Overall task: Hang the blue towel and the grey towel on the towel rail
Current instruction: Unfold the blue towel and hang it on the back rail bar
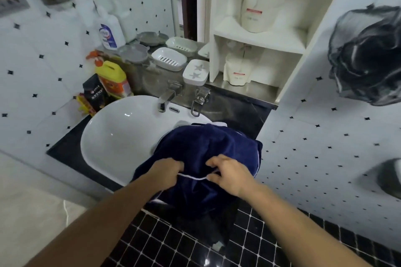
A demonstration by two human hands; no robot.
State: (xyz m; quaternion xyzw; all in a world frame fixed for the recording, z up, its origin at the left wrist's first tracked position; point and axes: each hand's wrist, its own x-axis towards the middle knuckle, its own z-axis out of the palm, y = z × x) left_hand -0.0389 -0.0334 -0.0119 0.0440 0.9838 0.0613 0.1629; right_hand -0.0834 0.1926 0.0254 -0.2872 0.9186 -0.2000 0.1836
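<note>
While over the sink point(121, 132), blue towel point(195, 143) hem seemingly pinched in curled fingers point(213, 163) of left hand point(167, 172) and right hand point(229, 176).

My left hand point(167, 171) and right hand point(227, 175) pinch, side by side, the near edge of the dark blue terry towel point(201, 143). It lies over the right rim of the round white ceramic basin point(121, 132), set in the black stone counter point(238, 112). Behind the basin stands the chrome tap point(168, 95), behind that the white slotted plastic soap dish point(169, 58), and right of the dish the white open shelf unit point(258, 43).
</note>
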